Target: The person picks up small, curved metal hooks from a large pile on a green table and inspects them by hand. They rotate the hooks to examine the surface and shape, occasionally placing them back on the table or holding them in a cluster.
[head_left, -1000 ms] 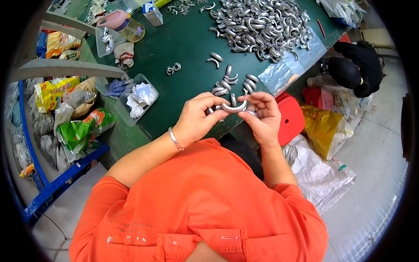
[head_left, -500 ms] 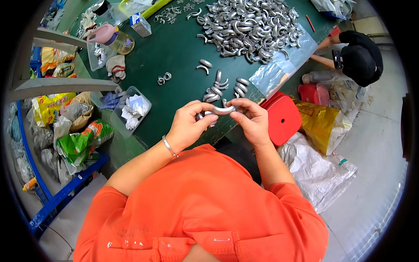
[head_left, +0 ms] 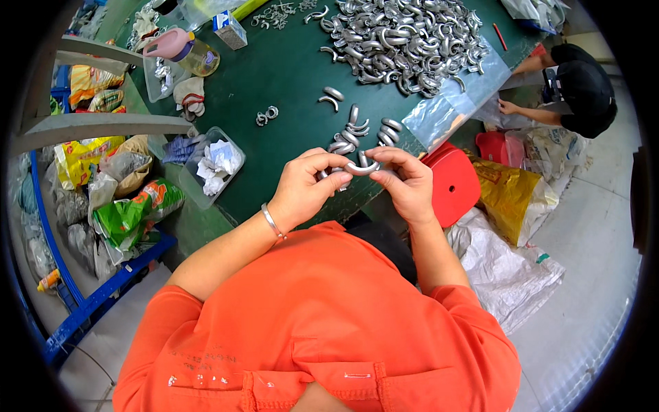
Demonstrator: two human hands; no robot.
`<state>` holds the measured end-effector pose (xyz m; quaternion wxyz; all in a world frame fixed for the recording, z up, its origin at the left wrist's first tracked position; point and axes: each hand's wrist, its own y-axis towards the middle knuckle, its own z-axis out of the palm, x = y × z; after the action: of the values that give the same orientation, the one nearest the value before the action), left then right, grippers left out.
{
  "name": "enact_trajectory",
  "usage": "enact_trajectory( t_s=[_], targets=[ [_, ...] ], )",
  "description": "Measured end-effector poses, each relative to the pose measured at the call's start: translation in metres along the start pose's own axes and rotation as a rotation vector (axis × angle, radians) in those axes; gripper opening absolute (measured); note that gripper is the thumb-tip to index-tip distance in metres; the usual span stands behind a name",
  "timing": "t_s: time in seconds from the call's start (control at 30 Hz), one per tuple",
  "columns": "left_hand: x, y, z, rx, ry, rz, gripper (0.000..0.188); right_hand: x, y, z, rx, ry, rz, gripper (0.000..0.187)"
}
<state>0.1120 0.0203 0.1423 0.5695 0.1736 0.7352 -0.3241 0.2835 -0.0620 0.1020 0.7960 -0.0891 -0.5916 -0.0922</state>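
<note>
From my remote seat, the head view shows a bright silver, smooth, crescent-shaped metal piece (head_left: 362, 171) at the centre of the frame, its ends bowed upward, raised at the near edge of the dark green flat-topped bench (head_left: 274, 79). The left hand (head_left: 304, 185) pinches its left end between thumb and forefinger; the right hand (head_left: 412, 187) pinches its right end the same way, with the remaining fingers loosely curled. More silver metal lies under the left fingers, but I cannot tell whether that hand grips it.

Just beyond the hands I see a small cluster of similar silver curved pieces (head_left: 347, 139), with a short row of rounded silver pieces (head_left: 389, 132) to its right. A large heap of silver metal crescents (head_left: 405, 44) fills the upper middle of the frame, beside a clear plastic sheet (head_left: 429, 125).

I judge the crescent stiff and fairly light, unlikely to bend or break under finger pressure. Its rounded, polished-looking surface could be slippery and might roll in a loose pinch, so I favour a hold on both tips, thumbs on the near side, leaving the middle of the arc free.
</note>
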Motion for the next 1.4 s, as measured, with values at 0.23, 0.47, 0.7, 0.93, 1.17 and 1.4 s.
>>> enact_trajectory(
  t_s=[0.23, 0.47, 0.7, 0.93, 1.17, 1.4],
  targets=[
    [0.002, 0.002, -0.001, -0.007, 0.052, 0.032, 0.013, 0.001, -0.001, -0.002, -0.031, -0.082, 0.031, 0.027],
    [0.023, 0.016, 0.002, 0.011, -0.193, -0.214, 0.015, -0.018, 0.010, -0.007, -0.009, -0.117, 0.095, 0.027],
    [0.055, 0.053, -0.002, -0.095, -0.298, -0.425, 0.016, -0.038, 0.069, -0.040, -0.181, -0.717, 0.013, 0.020],
    [0.079, 0.082, -0.001, -0.174, -0.221, -0.506, 0.016, -0.045, 0.174, -0.074, -0.348, -1.145, -0.356, 0.013],
    [0.100, 0.093, 0.011, -0.120, -0.006, -0.418, 0.025, -0.039, 0.226, -0.038, -0.334, -1.464, -0.052, 0.023],
    [0.123, 0.092, 0.013, -0.071, 0.107, -0.196, 0.036, -0.054, 0.230, -0.038, -0.291, -1.502, -0.116, 0.021]
  ],
)
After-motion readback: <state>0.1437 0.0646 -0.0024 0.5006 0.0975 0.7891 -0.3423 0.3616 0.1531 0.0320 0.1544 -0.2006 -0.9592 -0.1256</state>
